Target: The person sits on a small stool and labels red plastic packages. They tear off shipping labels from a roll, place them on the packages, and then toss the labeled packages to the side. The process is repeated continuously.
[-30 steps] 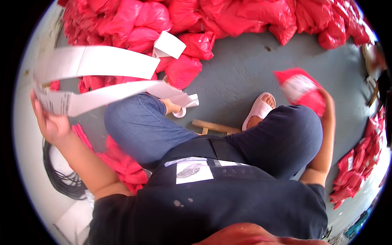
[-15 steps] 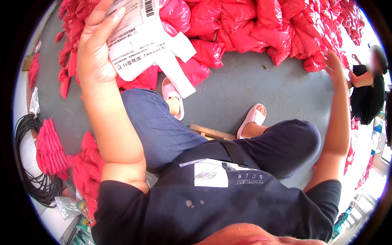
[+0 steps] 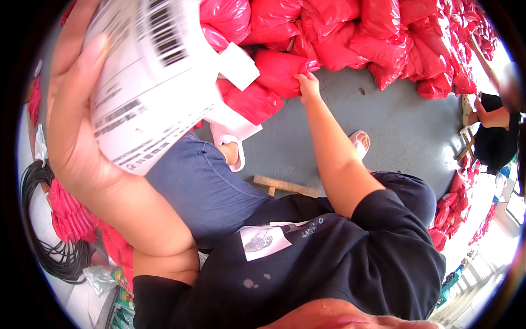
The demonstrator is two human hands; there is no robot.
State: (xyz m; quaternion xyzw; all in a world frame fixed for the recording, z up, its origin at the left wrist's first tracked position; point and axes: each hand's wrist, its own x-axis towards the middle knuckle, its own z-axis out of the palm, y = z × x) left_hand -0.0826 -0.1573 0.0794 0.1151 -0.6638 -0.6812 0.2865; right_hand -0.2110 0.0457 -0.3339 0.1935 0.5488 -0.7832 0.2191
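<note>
Raised close in front at the upper left, my left hand [image 3: 82, 137] grips a strip of white shipping labels [image 3: 148, 82], its thumb lying over the printed face. A loose end of the strip [image 3: 239, 66] hangs toward the heap of red plastic parcel bags. At the heap's near edge my right hand [image 3: 308, 88] pinches the corner of one puffy red parcel bag [image 3: 279, 74]. Another red bag [image 3: 252, 101] lies just below that one, partly behind the labels. My two feet in pale slippers stand on the floor, knees apart.
A large heap of red bags [image 3: 383, 22] spans the far side. A wooden bar [image 3: 287, 185] lies low between my legs. At left are a coiled black cable [image 3: 49, 247] and stacked red bags [image 3: 66, 211]. Another person in black [image 3: 493, 137] sits at far right.
My right hand has swung from the far right to the middle and taken hold of a red bag's corner. The left hand with the labels has come closer and further left.
</note>
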